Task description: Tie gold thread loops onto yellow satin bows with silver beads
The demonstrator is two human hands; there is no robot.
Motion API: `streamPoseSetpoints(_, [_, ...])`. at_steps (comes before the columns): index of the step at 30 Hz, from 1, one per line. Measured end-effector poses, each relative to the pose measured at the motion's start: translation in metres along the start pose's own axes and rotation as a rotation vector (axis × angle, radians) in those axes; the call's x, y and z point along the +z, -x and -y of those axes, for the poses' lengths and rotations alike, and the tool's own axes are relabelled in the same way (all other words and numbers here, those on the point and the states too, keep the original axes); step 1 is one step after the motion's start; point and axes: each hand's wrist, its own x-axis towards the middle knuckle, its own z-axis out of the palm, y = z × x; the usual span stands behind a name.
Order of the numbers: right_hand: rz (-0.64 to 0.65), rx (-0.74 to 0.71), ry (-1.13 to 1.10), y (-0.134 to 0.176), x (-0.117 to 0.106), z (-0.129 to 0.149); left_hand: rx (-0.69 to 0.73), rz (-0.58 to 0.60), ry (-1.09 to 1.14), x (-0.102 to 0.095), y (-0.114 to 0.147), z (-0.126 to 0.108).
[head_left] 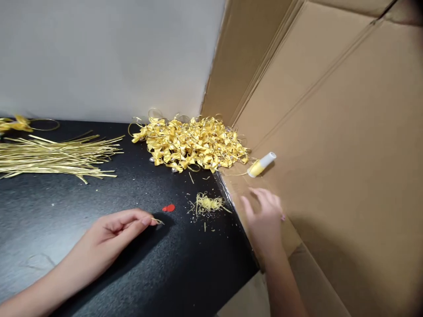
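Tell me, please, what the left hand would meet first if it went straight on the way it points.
Probably the red bits, just ahead of the left hand, then the clippings; its height is unclear, so it might pass over both.

The head camera faces forward and down, near the tabletop [155, 268].

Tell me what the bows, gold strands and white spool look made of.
Bows: probably satin ribbon, yellow; soft folds, glossy highlights.
Gold strands: metallic finish, bright glints; wire or foil-coated cord, can't tell.
White spool: likely smooth plastic, perhaps coated card; pale, even surface.
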Motion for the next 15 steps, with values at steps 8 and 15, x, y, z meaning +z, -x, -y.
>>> streamPoseSetpoints(8, [0.150, 0.169, 0.390, 0.025, -0.010, -0.089, -0.062, 0.102, 0.109, 0.043, -0.015, -0.026])
streamPoseSetpoints(15, [0.172, 0.207, 0.106, 0.018, -0.012, -0.096, -0.116, 0.123, 0.148, 0.068, -0.023, -0.035])
